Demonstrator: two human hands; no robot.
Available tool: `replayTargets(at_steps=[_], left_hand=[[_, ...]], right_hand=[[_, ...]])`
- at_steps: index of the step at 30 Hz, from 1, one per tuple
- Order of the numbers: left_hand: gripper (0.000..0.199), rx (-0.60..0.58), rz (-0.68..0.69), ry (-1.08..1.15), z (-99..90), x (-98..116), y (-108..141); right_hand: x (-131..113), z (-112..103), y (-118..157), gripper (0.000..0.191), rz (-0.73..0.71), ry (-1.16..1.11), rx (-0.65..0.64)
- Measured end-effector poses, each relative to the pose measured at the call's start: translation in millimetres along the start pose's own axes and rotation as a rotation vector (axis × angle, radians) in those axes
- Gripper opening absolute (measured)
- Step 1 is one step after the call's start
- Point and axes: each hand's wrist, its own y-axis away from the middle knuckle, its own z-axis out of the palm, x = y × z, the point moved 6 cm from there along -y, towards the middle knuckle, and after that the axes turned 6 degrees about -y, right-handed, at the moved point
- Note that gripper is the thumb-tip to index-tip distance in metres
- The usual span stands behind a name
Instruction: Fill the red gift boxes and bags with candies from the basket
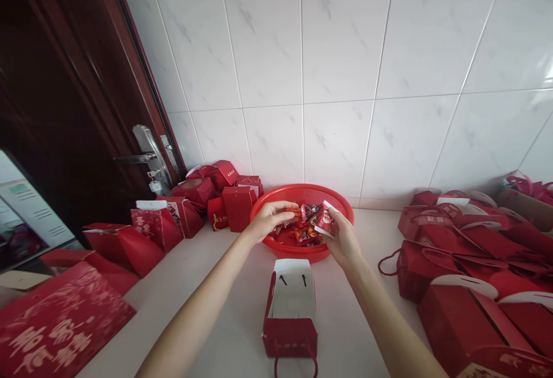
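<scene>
A red plastic basket with a mesh wall holds several wrapped candies in red, brown and gold wrappers. My right hand grips a small red-and-white packet over the basket's right side, thumb and fingers on its edges. Over the left side of the basket, my left hand has its fingers closed around a red-wrapped candy, partly hidden by the fingertips. Between my forearms stands an open red gift box with a white inside and a cord handle hanging toward me.
Red gift boxes and bags line the left side of the white tabletop. More red boxes crowd the right side, some with cord handles. Behind the basket rises a tiled wall; a dark door with a metal handle is at left.
</scene>
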Motion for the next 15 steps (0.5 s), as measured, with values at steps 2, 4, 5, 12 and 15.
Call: replayTargets(at_steps=[2,4,5,12,15], left_hand=[[0.046,0.012,-0.005,0.112,2.4,3,5],[0.047,0.035,-0.008,0.213,2.7,6,9],[0.048,0.046,-0.007,0.240,2.6,7,11],[0.040,0.124,0.000,0.280,1.0,11,21],[0.037,0.147,-0.018,0.327,1.4,13,23]], right_hand=[[0,1,0,0.014,0.000,0.001,0.004],[0,2,0,0.013,-0.006,-0.006,0.000],[0,2,0,0.012,-0.012,-0.010,-0.003],[-1,3,3,0.014,-0.033,0.018,0.017],[-4,7,8,0.020,-0.075,0.071,0.018]])
